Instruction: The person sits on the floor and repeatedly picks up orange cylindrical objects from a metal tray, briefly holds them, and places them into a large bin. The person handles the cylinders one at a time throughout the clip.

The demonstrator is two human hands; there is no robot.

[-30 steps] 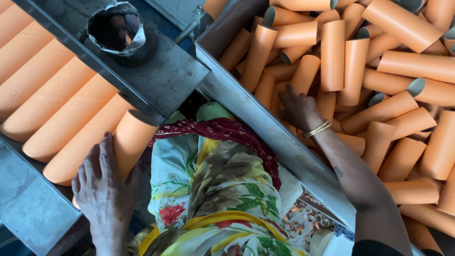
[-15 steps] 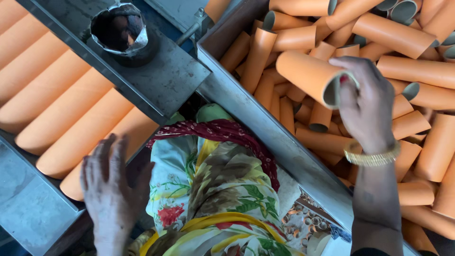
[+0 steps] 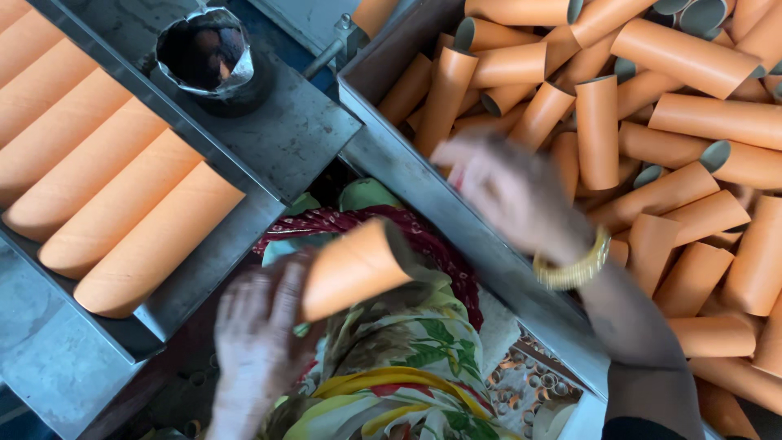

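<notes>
The orange cone tube [image 3: 354, 269] that the right hand [image 3: 509, 195] lifted from the bin [image 3: 456, 212] half a second ago now lies over the lap, its narrow end gripped in the left hand [image 3: 257, 342]. The right hand, blurred, hovers empty with fingers loosely spread above the bin's metal edge, beside the heap of orange tubes [image 3: 652, 147]. More tubes lie in the tray [image 3: 212, 261] at left

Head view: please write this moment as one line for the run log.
left hand: holds orange cardboard tube | right hand: blurred, empty, over tube bin | tray: tubes in row
</notes>
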